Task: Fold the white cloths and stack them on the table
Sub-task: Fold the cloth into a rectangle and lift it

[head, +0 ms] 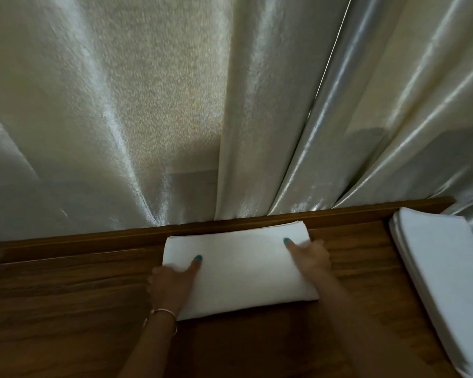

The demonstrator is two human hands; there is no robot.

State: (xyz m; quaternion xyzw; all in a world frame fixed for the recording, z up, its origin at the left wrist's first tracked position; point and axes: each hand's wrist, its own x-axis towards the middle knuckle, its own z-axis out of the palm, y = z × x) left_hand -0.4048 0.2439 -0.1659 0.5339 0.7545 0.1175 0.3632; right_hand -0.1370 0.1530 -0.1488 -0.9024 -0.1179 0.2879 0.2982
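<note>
A folded white cloth (241, 268) lies on the dark wooden table (79, 309), close to its far edge. My left hand (172, 282) grips the cloth's left side, thumb on top and the other fingers curled under the edge. My right hand (309, 255) holds the cloth's right end the same way, thumb lying on top. A stack of white cloths (443, 268) sits at the right side of the table.
Shiny cream curtains (175, 105) hang right behind the table's raised back edge (230, 225). A thin bracelet (161, 313) circles my left wrist. The stack's right side reaches the frame edge.
</note>
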